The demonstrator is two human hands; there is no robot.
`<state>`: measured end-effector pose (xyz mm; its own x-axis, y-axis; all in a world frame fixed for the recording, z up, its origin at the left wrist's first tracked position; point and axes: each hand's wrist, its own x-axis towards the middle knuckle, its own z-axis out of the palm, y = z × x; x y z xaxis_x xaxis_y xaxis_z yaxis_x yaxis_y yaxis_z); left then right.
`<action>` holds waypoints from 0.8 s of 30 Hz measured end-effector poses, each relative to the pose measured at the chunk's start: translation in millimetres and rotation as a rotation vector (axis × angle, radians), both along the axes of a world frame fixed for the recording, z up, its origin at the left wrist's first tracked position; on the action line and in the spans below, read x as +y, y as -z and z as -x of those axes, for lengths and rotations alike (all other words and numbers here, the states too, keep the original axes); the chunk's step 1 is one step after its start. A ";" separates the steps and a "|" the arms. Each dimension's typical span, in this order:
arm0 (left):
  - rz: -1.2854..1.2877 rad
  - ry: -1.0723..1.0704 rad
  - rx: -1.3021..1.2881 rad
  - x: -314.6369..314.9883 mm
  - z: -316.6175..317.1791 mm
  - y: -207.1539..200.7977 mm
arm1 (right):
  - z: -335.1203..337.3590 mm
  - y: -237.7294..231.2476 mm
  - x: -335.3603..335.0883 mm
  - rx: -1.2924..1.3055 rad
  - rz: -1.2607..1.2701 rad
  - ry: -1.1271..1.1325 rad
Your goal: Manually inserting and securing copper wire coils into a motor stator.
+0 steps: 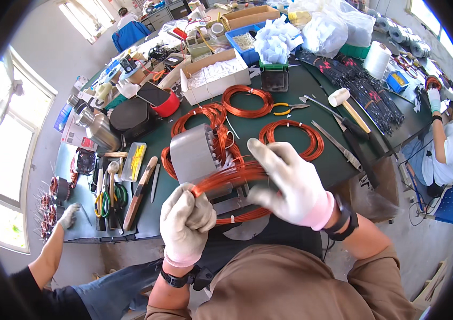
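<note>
My gloved left hand (184, 224) is closed around one end of a bundle of copper wire (226, 180). The strands fan out to the right, toward my gloved right hand (294, 186). That hand's fingers are spread and slightly blurred beside the wire; nothing is visibly gripped in them. Just behind the bundle stands a grey metal stator core (190, 153), with copper windings along its slotted right side. Tied copper coils (246, 101) lie beyond it, and another coil (314, 144) is to the right. A further coil (237, 217) lies below the bundle, near the table's front edge.
Pliers (290, 109), a white-headed mallet (339, 97) and long blades (338, 144) lie to the right. Scissors (103, 201), a wooden stick (142, 192) and a yellow-filled tray (135, 161) are left. Co-workers' gloved hands (69, 215) show at both sides. Boxes (213, 77) stand behind.
</note>
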<state>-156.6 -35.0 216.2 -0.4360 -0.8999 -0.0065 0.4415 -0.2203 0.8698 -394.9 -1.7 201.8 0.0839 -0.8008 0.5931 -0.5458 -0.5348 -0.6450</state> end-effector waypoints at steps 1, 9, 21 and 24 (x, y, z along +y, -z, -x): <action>-0.009 -0.026 0.035 -0.9 -0.9 0.3 | -3.9 -12.1 1.9 0.224 0.140 0.058; -0.123 0.189 0.225 9.1 2.7 7.3 | -15.5 -11.4 -0.3 0.606 0.192 0.044; -0.114 -0.051 0.061 8.5 16.5 4.8 | -39.3 13.9 49.6 0.457 0.013 0.127; -0.121 -0.006 0.068 10.1 21.9 0.5 | -37.8 28.6 43.7 0.335 -0.019 0.006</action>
